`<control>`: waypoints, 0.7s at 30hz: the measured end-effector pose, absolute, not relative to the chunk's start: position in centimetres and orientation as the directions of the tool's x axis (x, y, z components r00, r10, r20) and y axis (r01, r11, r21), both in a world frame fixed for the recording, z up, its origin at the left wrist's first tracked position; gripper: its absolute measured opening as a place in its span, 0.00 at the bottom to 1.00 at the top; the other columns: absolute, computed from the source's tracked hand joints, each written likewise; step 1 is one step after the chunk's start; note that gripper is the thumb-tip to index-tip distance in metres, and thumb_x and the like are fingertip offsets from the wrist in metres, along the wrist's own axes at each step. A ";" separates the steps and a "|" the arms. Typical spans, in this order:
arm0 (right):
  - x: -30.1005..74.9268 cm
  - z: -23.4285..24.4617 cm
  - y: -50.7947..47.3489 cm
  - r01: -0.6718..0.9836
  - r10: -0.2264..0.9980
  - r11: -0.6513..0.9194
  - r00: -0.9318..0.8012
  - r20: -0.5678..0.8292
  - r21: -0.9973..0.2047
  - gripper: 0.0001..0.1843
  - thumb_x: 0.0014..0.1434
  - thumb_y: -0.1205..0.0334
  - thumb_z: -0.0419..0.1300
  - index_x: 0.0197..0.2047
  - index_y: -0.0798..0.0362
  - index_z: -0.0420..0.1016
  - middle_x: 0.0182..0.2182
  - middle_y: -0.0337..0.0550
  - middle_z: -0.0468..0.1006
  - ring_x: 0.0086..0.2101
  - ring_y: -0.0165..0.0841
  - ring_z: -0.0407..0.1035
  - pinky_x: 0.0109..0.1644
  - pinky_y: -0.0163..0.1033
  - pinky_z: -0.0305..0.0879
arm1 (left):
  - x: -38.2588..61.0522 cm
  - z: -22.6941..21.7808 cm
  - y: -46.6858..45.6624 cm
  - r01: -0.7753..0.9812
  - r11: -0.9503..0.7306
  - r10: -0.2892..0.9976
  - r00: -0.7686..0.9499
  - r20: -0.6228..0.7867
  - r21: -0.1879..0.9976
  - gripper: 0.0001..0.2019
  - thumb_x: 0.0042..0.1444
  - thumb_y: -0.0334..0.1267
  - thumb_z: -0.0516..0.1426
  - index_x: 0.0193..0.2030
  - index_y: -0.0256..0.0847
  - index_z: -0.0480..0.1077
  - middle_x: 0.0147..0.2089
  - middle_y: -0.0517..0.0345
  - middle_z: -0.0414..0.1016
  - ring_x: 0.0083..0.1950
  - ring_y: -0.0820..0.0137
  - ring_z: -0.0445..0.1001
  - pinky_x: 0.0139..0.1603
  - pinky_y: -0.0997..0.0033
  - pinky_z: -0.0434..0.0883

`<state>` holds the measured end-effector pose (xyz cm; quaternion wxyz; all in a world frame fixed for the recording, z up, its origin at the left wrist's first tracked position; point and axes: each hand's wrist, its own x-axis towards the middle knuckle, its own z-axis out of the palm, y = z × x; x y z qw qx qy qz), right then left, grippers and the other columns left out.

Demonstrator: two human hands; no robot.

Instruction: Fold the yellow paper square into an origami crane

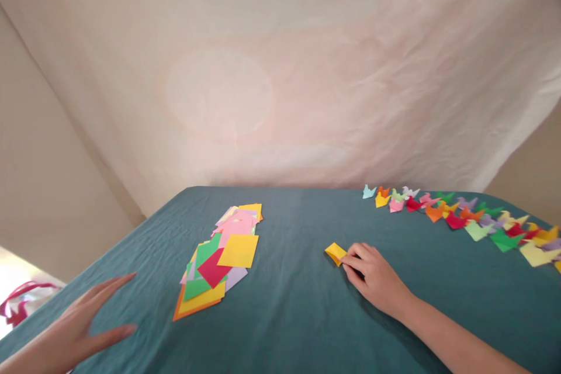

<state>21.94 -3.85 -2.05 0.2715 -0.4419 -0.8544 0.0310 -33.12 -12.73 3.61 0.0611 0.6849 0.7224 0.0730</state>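
A small folded piece of yellow paper [335, 252] lies right of the table's middle. My right hand [369, 273] pinches its right-hand corner between thumb and fingers. Over the left side of the table, my left hand [94, 315] is spread with thumb and fingers apart and nothing in it. Nearest to that hand is a loose pile of square paper sheets [204, 298] in yellow, green, red, pink, orange and lilac. A yellow sheet [239, 250] lies on top of the pile.
Rows of folded paper birds [433, 213] in many colours run along the back right of the table. A dark green cloth [289, 315] covers the table. Behind it hangs a pale sheet [280, 99]. A red and white item [26, 304] shows at the far left, beyond the edge.
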 end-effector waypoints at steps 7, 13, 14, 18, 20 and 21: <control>21.9 -2.1 -3.7 0.736 0.776 0.607 -0.467 0.425 -0.299 0.12 0.60 0.68 0.50 0.37 0.50 0.75 0.32 0.44 0.69 0.35 0.35 0.63 0.39 0.42 0.59 | -15.3 6.3 -6.8 0.853 -0.387 0.911 0.413 0.000 0.351 0.30 0.54 0.52 0.54 0.63 0.53 0.53 0.65 0.61 0.55 0.64 0.60 0.56 0.63 0.60 0.58; 21.8 -1.9 -3.8 0.745 0.798 0.583 -0.452 0.399 -0.323 0.11 0.60 0.69 0.51 0.38 0.51 0.74 0.33 0.44 0.69 0.35 0.35 0.62 0.39 0.42 0.58 | -1.3 4.6 -2.1 0.610 -0.705 0.676 0.732 0.083 0.362 0.23 0.56 0.38 0.54 0.59 0.42 0.60 0.61 0.51 0.62 0.60 0.64 0.63 0.60 0.64 0.62; 21.8 -1.9 -3.8 0.747 0.800 0.580 -0.449 0.398 -0.324 0.11 0.59 0.70 0.51 0.38 0.51 0.74 0.32 0.44 0.69 0.35 0.35 0.62 0.39 0.42 0.58 | 0.0 4.0 -1.3 0.586 -0.733 0.651 0.752 0.103 0.345 0.22 0.56 0.37 0.53 0.58 0.40 0.61 0.60 0.50 0.63 0.59 0.63 0.63 0.59 0.64 0.63; 21.7 -1.8 -3.8 0.758 0.807 0.570 -0.443 0.390 -0.318 0.10 0.59 0.70 0.51 0.37 0.52 0.73 0.32 0.44 0.68 0.36 0.36 0.61 0.40 0.42 0.58 | 2.8 1.9 1.1 0.541 -0.787 0.600 0.783 0.165 0.296 0.18 0.54 0.32 0.52 0.52 0.37 0.66 0.56 0.49 0.68 0.56 0.63 0.67 0.56 0.65 0.65; 21.6 -1.6 -3.8 0.764 0.813 0.561 -0.439 0.381 -0.318 0.10 0.60 0.70 0.51 0.35 0.52 0.73 0.32 0.44 0.68 0.36 0.35 0.61 0.40 0.42 0.58 | 3.2 1.1 1.6 0.529 -0.795 0.592 0.781 0.196 0.296 0.16 0.54 0.31 0.51 0.50 0.38 0.68 0.54 0.50 0.69 0.54 0.64 0.68 0.55 0.68 0.65; 21.6 -1.6 -3.8 0.766 0.816 0.558 -0.438 0.377 -0.318 0.10 0.60 0.70 0.51 0.35 0.52 0.73 0.32 0.43 0.68 0.36 0.35 0.61 0.41 0.41 0.58 | 3.2 0.8 1.8 0.525 -0.797 0.591 0.778 0.211 0.298 0.15 0.54 0.31 0.51 0.49 0.38 0.68 0.53 0.51 0.70 0.53 0.65 0.68 0.55 0.69 0.65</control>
